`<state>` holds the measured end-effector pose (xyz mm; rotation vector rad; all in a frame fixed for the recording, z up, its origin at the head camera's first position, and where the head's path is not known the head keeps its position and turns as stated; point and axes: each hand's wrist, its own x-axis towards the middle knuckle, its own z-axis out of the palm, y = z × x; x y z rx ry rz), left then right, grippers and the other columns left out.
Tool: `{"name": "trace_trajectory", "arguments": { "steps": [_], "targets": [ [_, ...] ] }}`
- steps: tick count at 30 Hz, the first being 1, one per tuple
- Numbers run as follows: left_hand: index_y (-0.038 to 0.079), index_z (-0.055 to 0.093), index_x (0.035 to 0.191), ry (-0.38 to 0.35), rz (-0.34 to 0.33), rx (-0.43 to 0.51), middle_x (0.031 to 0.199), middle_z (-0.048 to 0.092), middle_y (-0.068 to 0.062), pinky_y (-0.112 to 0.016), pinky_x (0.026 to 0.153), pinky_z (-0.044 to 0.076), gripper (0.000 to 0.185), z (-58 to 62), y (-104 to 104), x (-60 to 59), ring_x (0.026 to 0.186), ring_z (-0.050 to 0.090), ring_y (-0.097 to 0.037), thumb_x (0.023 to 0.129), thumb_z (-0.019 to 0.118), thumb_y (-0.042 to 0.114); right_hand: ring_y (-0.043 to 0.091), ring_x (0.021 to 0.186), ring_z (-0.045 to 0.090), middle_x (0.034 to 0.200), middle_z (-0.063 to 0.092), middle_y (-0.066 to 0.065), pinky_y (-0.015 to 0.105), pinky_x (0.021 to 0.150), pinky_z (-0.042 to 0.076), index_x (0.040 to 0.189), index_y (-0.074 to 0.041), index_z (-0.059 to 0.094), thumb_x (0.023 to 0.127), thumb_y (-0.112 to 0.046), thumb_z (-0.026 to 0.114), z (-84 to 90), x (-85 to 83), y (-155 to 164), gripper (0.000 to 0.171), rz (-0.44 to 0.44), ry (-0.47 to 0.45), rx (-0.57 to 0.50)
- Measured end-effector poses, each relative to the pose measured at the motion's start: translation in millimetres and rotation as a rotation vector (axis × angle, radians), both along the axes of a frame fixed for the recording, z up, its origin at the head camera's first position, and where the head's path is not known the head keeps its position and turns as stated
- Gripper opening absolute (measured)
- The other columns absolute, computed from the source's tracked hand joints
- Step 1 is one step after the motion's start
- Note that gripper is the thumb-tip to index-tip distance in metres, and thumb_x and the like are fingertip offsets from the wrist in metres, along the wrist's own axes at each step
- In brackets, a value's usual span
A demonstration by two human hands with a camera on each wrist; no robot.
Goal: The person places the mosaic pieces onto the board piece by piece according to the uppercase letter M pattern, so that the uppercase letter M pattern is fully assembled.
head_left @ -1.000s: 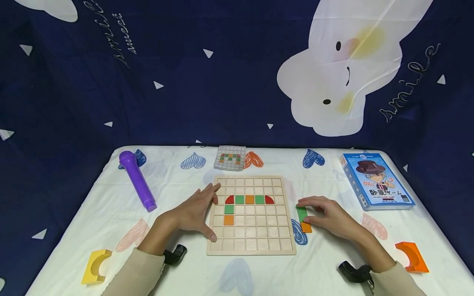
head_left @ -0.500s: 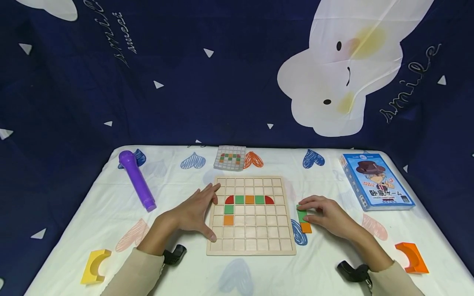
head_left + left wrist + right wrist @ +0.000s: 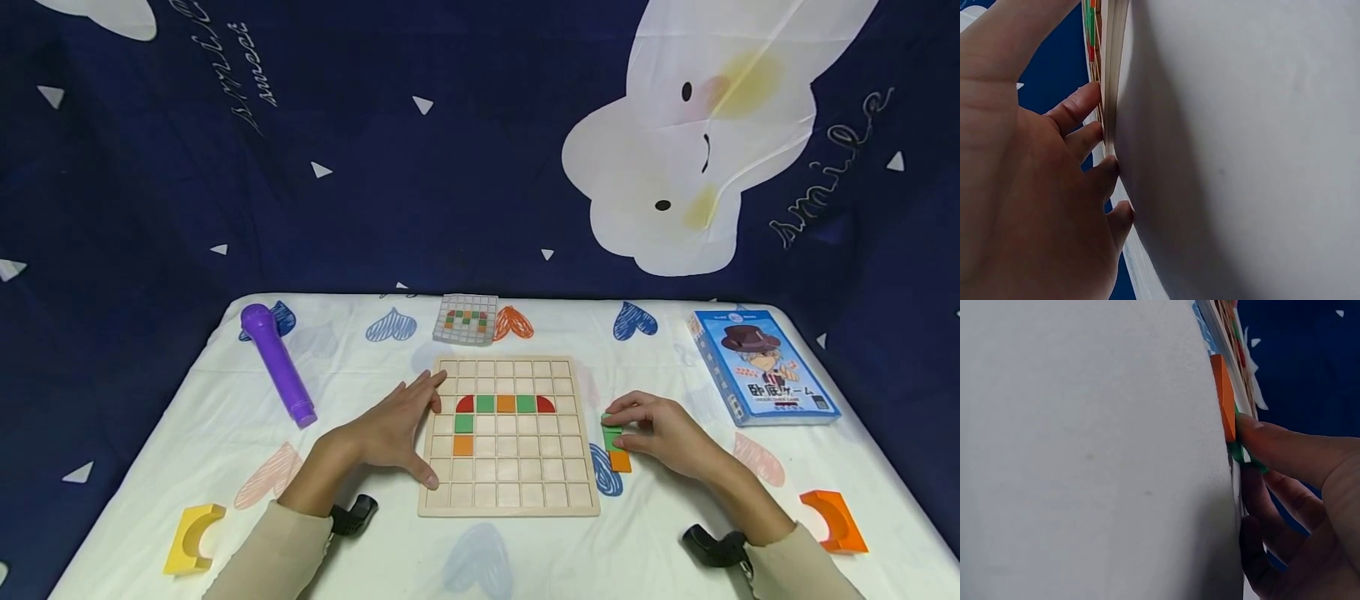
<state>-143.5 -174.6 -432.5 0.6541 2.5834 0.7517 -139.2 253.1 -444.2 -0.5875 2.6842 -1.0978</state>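
Note:
In the head view a square wooden grid board (image 3: 517,496) lies flat, with red, green and orange tiles set in a row and two more, one green and one orange, below its left end. My left hand (image 3: 390,433) rests along the board's left edge, fingers and thumb spread. Right of the board, my right hand (image 3: 667,433) pinches a green tile (image 3: 612,420) between thumb and fingers. Another green tile (image 3: 610,438) is by the thumb, and an orange tile (image 3: 620,462) lies just below. The right wrist view shows the orange tile's side close to the thumb.
A small pattern card (image 3: 465,320) lies behind the board. A purple toy microphone (image 3: 279,367) is at left, a blue game box (image 3: 765,367) at right. A yellow arch block (image 3: 193,540) and an orange arch block (image 3: 836,522) sit near the front corners.
My right hand has shifted slightly, its fingers drawing closer together at the upper green tile. The left hand and the board stay where they were.

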Motion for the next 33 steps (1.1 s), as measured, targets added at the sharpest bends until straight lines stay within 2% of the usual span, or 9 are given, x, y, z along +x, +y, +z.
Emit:
{"name": "trace_trajectory", "arguments": {
  "steps": [10, 21, 27, 33],
  "targets": [
    [0.013, 0.046, 0.116, 0.001, -0.004, -0.011, 0.173, 0.017, -0.014, -0.060, 0.132, 0.012, 0.092, 3.5, -1, -0.6, 0.162, 0.010, -0.038, 0.050, 0.099, 0.051, 0.000, 0.102, 0.061, 0.112, 0.072, -0.003, 0.013, 0.089, 0.054, 0.106, -0.015, 0.081, 0.087, -0.011, 0.079, 2.3, -1.2, -1, 0.020, 0.005, 0.019, -0.008],
    [0.014, 0.047, 0.116, 0.002, -0.006, -0.013, 0.173, 0.017, -0.012, -0.059, 0.132, 0.013, 0.092, 1.6, 0, 0.0, 0.162, 0.011, -0.037, 0.050, 0.098, 0.053, -0.003, 0.100, 0.063, 0.115, 0.073, 0.003, 0.013, 0.078, 0.055, 0.108, -0.014, 0.080, 0.087, -0.014, 0.080, 10.5, -2.5, -3, 0.021, 0.024, 0.017, -0.066],
    [0.015, 0.046, 0.116, 0.003, -0.007, -0.012, 0.173, 0.018, -0.012, -0.059, 0.132, 0.012, 0.093, 0.7, 0, -0.2, 0.162, 0.011, -0.037, 0.049, 0.098, 0.053, -0.004, 0.100, 0.065, 0.115, 0.075, 0.001, 0.015, 0.077, 0.057, 0.105, -0.013, 0.081, 0.086, -0.010, 0.079, 8.9, -3.1, -8, 0.019, 0.043, 0.064, -0.095],
    [0.014, 0.046, 0.116, 0.000, -0.003, -0.014, 0.173, 0.018, -0.012, -0.059, 0.132, 0.013, 0.093, 1.0, 0, 0.3, 0.162, 0.011, -0.037, 0.050, 0.098, 0.053, -0.002, 0.096, 0.068, 0.117, 0.075, 0.001, 0.019, 0.073, 0.060, 0.105, -0.013, 0.080, 0.087, -0.004, 0.077, 7.7, 0.1, -16, 0.021, 0.061, 0.068, -0.125]
  ]
}}
